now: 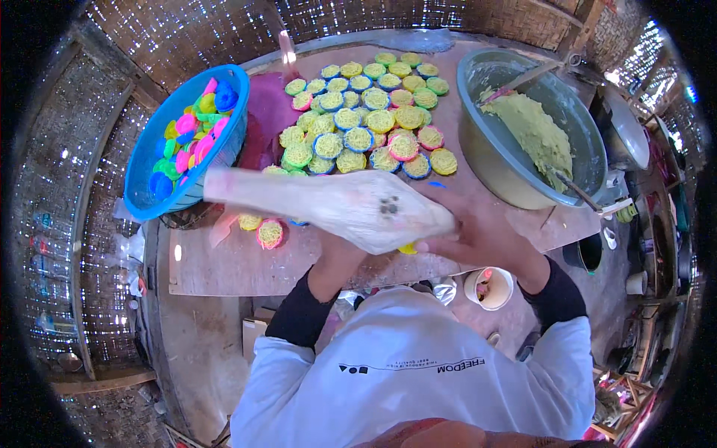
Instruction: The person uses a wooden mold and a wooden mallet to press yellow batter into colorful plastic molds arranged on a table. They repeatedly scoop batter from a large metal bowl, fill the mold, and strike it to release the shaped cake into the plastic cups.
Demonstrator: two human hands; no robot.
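A whitish cloth piping bag [351, 205], with dark spots on it, lies across the view in front of me and is smeared by motion at its left end. At its right end, my right hand [485, 231] has thumb and fingers closed round the bag. From beneath the bag shows the back of my left hand [340, 254]; its fingers are hidden. Close to my right thumb, a bit of a yellow mold [408, 248] peeks out below the bag. Beyond it stand many small colored molds [347, 119] filled with pale yellow-green strands. A pink filled mold [271, 234] sits nearer, on the left.
A blue basket [142, 190] of bright molds stands at left. At right is a big grey-green basin [478, 168] with pale dough [530, 127] and a stirring stick [575, 187]. Below the near edge of the wooden table [216, 261] stands a whitish bucket [504, 291]. Woven walls surround it.
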